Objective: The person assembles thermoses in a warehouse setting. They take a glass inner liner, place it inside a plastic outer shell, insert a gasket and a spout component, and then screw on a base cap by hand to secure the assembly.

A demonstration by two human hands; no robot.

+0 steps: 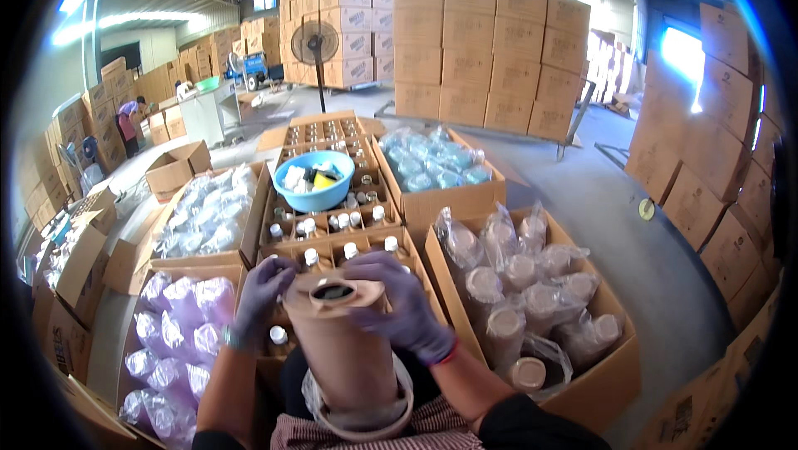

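Stacked tan caps [345,342], nested into a tall column, stand upright in my lap, the foot still inside a clear plastic sleeve [359,404]. My left hand [260,292] in its purple glove cups the top rim from the left, fingers curled against it; my right hand [399,300] lies over the top right edge, fingers pressed down on the uppermost cap. I judge the column light but loose, apt to lean or slide apart, so it wants holding low and at the top together. Ahead, small bottles [332,226] fill a divided carton under a blue bowl [314,180]. Bagged caps [519,284] crowd the right box. My thumbs are hidden.
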